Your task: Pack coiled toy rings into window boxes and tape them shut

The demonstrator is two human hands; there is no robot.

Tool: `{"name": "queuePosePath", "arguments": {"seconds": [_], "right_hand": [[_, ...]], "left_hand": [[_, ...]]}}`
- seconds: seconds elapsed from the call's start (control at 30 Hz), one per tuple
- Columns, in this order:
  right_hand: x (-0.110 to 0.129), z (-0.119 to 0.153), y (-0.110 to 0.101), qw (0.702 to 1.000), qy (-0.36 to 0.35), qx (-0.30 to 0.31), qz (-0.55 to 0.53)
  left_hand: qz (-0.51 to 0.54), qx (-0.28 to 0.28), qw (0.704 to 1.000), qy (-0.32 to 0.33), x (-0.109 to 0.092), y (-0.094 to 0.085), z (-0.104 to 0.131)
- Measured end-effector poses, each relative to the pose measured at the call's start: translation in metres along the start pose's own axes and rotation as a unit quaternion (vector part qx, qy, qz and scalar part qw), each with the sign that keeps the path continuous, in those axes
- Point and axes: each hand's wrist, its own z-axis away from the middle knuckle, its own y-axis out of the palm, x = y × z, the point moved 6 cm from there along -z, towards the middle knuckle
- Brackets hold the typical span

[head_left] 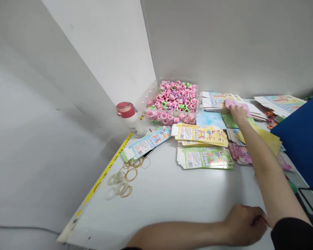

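My right hand (238, 114) stretches to the back of the table, its fingers closed at the edge of a pink card (243, 107). That card lies over a stack of flat printed cartons (215, 99). Below the forearm are a yellow card (266, 137), partly covered, and pink printed cartons (240, 152). My left hand (246, 225) is low over the near table, its fingers curled closed; their inner side is hidden. Nearer the middle lie piles of yellow cartons (199, 133) and green cartons (205, 158).
A clear bin (169, 118) of pink and green rings stands at the back, beside a red-lidded bottle (131, 119). Blue cartons (148, 140), rubber bands (131, 174) and tape rolls (121, 188) lie left. A blue panel (302, 139) bounds the right; walls enclose the back and left.
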Motion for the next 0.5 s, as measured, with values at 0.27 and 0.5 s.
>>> {"name": "queuePosePath", "arguments": {"seconds": [0.27,0.5], "right_hand": [[-0.011,0.002,0.013,0.995,0.059,0.082,0.004],[0.036,-0.03,0.009,0.996,-0.006,0.084,-0.044]], "left_hand": [[0.023,-0.013,1.0,0.012,0.003,0.004,0.0],[0.033,0.001,0.999,0.005,0.013,0.012,-0.003]]}}
